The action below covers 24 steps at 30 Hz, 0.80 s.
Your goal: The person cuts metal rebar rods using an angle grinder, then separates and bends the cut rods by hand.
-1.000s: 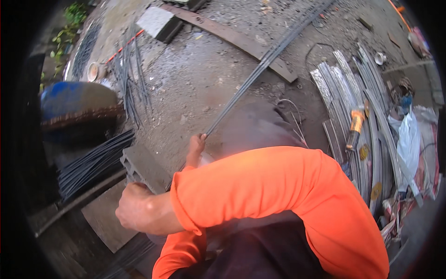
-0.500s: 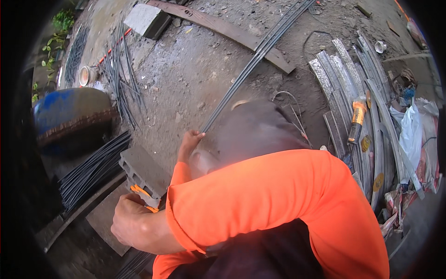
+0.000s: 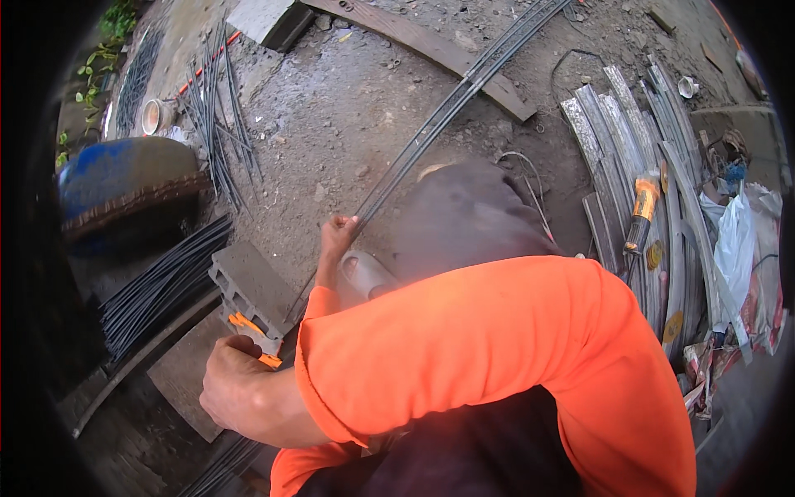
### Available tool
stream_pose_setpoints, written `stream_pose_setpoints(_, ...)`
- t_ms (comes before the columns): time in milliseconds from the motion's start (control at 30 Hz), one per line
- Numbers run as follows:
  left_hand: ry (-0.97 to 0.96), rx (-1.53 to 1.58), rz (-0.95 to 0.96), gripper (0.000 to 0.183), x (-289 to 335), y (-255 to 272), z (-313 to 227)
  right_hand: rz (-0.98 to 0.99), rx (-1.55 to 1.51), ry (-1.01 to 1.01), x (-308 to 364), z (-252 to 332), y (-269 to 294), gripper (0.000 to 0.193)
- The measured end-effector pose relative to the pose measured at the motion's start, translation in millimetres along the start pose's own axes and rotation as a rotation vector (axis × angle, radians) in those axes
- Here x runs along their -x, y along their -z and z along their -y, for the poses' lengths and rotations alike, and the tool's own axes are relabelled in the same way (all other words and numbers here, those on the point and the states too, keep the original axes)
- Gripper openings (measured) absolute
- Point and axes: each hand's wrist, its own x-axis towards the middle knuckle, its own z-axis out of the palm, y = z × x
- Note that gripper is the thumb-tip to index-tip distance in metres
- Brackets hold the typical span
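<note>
My left hand (image 3: 338, 235) pinches long thin steel rods (image 3: 414, 151), which stretch away to the far right. My right arm crosses in front in an orange sleeve. At its end my right hand (image 3: 242, 383) is closed beside a hollow concrete block (image 3: 258, 282), around what seems to be an orange-and-grey tool (image 3: 270, 361). Its fingers are mostly hidden, and so is much of the tool. A short dark length of rod shows between the block and my left forearm. My sandalled foot (image 3: 364, 272) stands near my left hand.
Bundled dark rods (image 3: 166, 286) lie at left, near a blue rusty drum (image 3: 132, 178). A wooden plank (image 3: 431, 51) rests under the far rods. Metal channels (image 3: 609, 157) and a yellow-black power tool (image 3: 643, 214) lie at right, beside plastic bags (image 3: 735, 248).
The rods have spread apart along their length, and my left hand has shifted slightly up. My right hand stays by the block. The view has tilted a little.
</note>
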Motion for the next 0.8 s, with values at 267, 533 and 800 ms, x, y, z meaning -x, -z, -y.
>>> stream_pose_setpoints(267, -0.163, -0.086, -0.025, 0.044, 37.2, 21.1, -18.0, -0.059, -0.005, 0.002, -13.3, 9.2, 3.8, 0.036)
stream_pose_setpoints(533, -0.205, -0.156, -0.011, 0.050, 69.0, 26.7, -46.0, -0.004, -0.009, 0.006, -37.1, 11.0, 0.0, 0.037)
stream_pose_setpoints(800, -0.090, -0.154, 0.060, 0.052, 71.5, 32.0, -48.6, -0.041, -0.043, -0.035, -33.4, 11.7, 1.5, 0.037)
